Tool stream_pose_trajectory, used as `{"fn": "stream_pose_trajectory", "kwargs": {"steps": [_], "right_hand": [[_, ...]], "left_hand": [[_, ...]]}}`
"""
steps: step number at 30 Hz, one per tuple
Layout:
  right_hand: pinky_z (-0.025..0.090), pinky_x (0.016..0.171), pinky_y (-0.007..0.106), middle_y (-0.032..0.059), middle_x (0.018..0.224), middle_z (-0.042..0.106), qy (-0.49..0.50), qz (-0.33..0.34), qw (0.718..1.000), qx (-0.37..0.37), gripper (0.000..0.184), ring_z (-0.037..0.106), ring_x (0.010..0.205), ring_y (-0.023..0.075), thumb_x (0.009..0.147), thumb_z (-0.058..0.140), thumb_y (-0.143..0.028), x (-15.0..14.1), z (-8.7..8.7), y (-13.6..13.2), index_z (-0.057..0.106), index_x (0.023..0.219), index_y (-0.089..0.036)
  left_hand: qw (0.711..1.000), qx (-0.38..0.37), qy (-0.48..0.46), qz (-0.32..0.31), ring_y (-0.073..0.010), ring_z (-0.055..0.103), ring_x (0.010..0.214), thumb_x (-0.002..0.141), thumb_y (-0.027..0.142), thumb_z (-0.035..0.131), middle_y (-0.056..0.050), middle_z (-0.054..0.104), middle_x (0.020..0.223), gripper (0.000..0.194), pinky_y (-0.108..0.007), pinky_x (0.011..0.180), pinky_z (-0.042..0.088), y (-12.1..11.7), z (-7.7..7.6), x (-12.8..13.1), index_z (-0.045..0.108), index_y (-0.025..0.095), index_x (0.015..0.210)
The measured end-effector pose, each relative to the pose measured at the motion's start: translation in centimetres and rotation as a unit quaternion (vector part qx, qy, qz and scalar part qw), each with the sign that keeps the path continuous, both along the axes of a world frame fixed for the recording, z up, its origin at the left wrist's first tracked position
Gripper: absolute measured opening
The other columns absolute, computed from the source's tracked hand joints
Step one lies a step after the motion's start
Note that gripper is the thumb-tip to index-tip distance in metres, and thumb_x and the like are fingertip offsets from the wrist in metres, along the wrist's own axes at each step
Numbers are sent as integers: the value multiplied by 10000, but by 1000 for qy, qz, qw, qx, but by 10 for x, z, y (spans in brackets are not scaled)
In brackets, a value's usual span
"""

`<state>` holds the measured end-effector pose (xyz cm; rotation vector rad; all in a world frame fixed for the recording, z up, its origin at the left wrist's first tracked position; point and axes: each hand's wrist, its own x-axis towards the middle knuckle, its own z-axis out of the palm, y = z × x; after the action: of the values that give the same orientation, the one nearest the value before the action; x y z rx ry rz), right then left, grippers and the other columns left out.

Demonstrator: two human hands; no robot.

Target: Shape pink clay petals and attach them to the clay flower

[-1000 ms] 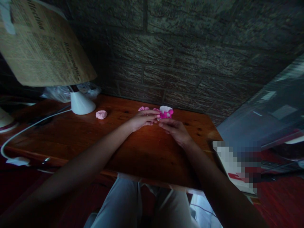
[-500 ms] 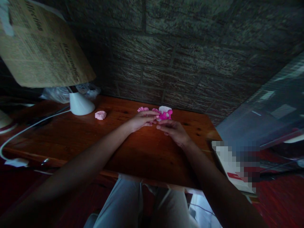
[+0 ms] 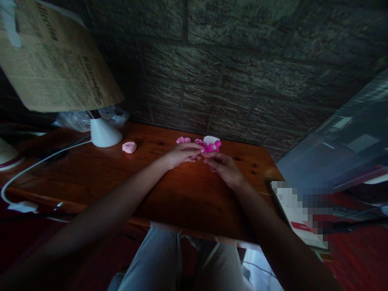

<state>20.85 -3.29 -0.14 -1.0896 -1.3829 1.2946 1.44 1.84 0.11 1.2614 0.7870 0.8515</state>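
Observation:
My left hand (image 3: 183, 155) reaches in from the left over the middle of the wooden desk, its fingers pinched together. Whatever lies between them is too small and dim to name. My right hand (image 3: 224, 166) faces it from the right, thumb and forefinger also pinched, the tips close to the left fingertips. Just behind the fingertips lies a bright magenta piece (image 3: 216, 146) with rounded knobs, beside a white piece (image 3: 211, 140). A ruffled pink piece (image 3: 183, 140) lies behind my left hand, which partly covers it. Farther left rests a crumpled light pink lump (image 3: 129, 147).
A lamp with a white base (image 3: 105, 134) and newsprint shade (image 3: 65, 64) stands at the left, its white cord (image 3: 39, 163) crossing the desk (image 3: 182, 194). Clear plastic (image 3: 72, 120) lies behind it. A stone wall (image 3: 200, 76) backs the desk.
Both hands have shifted very slightly to the right, the right fingertips most. The pink pieces stay where they were; the view has moved a touch.

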Motion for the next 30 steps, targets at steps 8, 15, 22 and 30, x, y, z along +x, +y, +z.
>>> {"fn": "stream_pose_trajectory", "kwargs": {"steps": [8, 15, 22, 30], "right_hand": [[382, 573, 271, 4, 807, 708, -26, 16, 1000, 0, 269, 479, 603, 111, 667, 798, -398, 2, -7, 3, 753, 878, -238], [386, 566, 273, 6, 823, 722, -23, 15, 1000, -1, 251, 480, 594, 109, 673, 802, -389, 1, -8, 3, 765, 874, -243], [379, 557, 271, -1, 792, 716, -28, 26, 999, 2, 233, 480, 585, 111, 681, 798, -381, 0, -7, 3, 766, 868, -245], [374, 561, 272, 10, 851, 750, -23, 36, 999, 8, 260, 492, 588, 108, 688, 819, -399, -1, -7, 2, 759, 878, -232]], "left_hand": [[999, 30, 34, 0, -109, 629, 736, 791, 268, 808, -25, 698, 767, 203, -244, 702, 442, -1, 1, 0, 779, 161, 962], [999, 29, 36, 0, -111, 627, 746, 820, 229, 771, -27, 698, 782, 177, -253, 718, 451, 0, -2, 1, 783, 168, 985], [999, 27, 34, 2, -102, 623, 753, 811, 178, 750, -22, 705, 836, 177, -257, 739, 462, -3, 1, 0, 775, 171, 986], [999, 32, 34, -20, -103, 642, 729, 791, 208, 772, -25, 707, 835, 237, -240, 700, 473, -1, -3, 1, 741, 148, 1018]]}}
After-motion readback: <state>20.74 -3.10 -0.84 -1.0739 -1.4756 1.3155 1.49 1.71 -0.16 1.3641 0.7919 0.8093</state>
